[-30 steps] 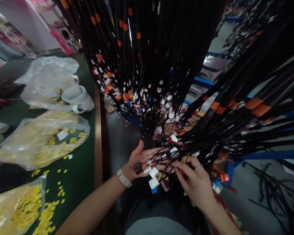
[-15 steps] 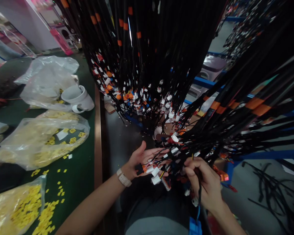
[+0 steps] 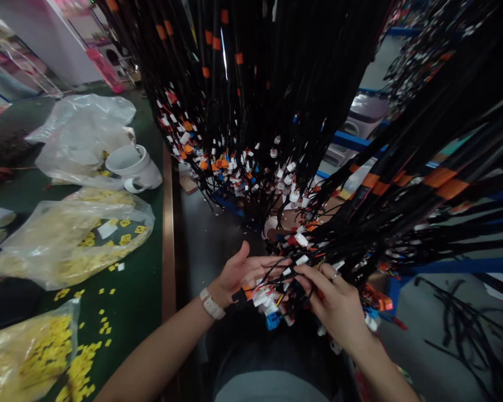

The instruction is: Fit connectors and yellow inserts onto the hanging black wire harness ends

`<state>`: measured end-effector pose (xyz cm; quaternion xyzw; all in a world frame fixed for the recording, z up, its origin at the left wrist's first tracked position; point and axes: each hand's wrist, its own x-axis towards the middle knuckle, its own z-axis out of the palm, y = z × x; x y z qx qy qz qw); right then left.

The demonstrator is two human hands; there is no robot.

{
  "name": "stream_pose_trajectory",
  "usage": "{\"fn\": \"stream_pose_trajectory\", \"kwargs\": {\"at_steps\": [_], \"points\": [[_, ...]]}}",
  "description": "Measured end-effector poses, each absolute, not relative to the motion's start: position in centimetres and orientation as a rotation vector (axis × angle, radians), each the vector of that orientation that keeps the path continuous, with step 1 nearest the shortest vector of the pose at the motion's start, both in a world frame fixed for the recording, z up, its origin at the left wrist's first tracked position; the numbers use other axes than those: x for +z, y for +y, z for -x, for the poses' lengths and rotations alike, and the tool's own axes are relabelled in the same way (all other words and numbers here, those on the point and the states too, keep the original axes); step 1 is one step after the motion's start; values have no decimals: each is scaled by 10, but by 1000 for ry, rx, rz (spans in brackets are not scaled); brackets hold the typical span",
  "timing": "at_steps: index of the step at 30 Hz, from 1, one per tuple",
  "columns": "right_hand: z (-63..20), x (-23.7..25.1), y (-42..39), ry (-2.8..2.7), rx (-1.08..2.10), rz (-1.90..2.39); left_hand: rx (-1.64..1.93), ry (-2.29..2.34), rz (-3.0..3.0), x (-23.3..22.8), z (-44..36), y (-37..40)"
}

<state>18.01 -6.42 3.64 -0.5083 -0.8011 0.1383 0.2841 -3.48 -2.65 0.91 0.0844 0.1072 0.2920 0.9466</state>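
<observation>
Many black wire harnesses (image 3: pixel 276 100) hang in front of me, their ends tipped with white, orange and blue connectors. My left hand (image 3: pixel 238 273) is palm up under a bunch of these connectors (image 3: pixel 268 301), which rest across its fingers. My right hand (image 3: pixel 337 304) reaches in from the right, and its fingertips pinch thin wires of the same bunch beside the left fingers. A watch sits on my left wrist (image 3: pixel 212 306).
A green table (image 3: pixel 138 301) on the left carries clear bags of yellow parts (image 3: pixel 67 240), loose yellow pieces (image 3: pixel 81 368), a white cup (image 3: pixel 134 167) and an empty plastic bag (image 3: pixel 79 128). Its brown edge (image 3: pixel 167 234) runs near my left arm. Blue rack bars (image 3: pixel 444 265) and loose cables lie at right.
My right hand has risen from lower right back to the connector bunch and now pinches wires there. The left hand stays palm up, nearly still.
</observation>
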Motion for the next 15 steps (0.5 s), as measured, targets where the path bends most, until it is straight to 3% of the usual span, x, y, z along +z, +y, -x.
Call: {"fn": "stream_pose_trajectory", "kwargs": {"at_steps": [15], "points": [[-189,50,-72,-1936,510,1303,584,190,-147,21,35,-25]]}}
